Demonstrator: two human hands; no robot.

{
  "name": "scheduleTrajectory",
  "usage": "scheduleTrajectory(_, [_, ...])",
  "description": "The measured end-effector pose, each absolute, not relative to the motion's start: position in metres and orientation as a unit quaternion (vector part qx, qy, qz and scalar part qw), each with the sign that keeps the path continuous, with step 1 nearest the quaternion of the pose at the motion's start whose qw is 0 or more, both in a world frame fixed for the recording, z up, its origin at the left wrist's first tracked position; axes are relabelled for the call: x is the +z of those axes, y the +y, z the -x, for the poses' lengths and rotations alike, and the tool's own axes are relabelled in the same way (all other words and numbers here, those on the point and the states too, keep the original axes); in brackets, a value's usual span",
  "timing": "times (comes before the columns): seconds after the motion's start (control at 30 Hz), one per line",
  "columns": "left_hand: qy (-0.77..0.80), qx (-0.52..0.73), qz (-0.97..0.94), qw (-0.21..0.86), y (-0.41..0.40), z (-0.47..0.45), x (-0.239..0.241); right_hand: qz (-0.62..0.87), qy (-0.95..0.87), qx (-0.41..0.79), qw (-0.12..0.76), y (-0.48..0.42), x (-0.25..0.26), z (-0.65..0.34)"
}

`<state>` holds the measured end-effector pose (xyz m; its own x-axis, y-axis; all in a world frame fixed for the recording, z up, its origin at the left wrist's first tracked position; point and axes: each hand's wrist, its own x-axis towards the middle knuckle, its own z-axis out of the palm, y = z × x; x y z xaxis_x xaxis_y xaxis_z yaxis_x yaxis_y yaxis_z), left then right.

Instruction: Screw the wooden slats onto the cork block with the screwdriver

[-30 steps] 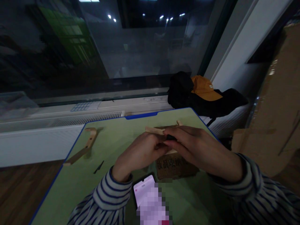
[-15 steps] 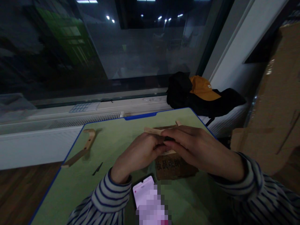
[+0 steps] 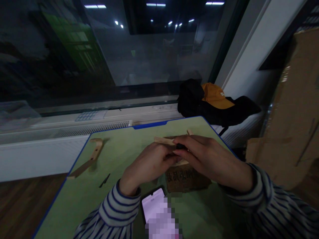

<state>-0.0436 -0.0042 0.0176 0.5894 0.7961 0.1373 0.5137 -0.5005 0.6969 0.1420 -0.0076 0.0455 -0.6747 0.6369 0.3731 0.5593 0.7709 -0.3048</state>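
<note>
Your grip is the weak point here. Both hands meet in the centre of the frame, and the small dark part point(image 3: 179, 146) sits right at your fingertips. In light this dim, it could slip out and land on the green mat point(image 3: 119, 156), or roll under the brown board point(image 3: 186, 177) just below your hands. I think pressing it off-line could also mark or split the thin wood. Your phone point(image 3: 156, 205) lies at the lower centre, close under your left wrist, so a sudden slip of the elbow could knock it.

Your left hand point(image 3: 149, 164) is curled closed around the wooden strip point(image 3: 164, 140), and your right hand point(image 3: 206, 159) pinches the dark part against it. How firmly it pinches is hidden by your fingers.

The strip is pale, flat and slender. It is held slightly above the mat, and its free end points to the left of the frame. A similar wooden bracket point(image 3: 91, 157) lies well apart at the mat's left edge, with a thin black tool point(image 3: 105, 180) near it.
</note>
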Motion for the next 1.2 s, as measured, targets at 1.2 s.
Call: scheduleTrajectory(1.2, [0.389, 0.247, -0.818, 0.343, -0.0024, 0.0437, 0.0108, 0.332, -0.916, 0.099, 0.205, -0.0075, 0.0464, -0.1428])
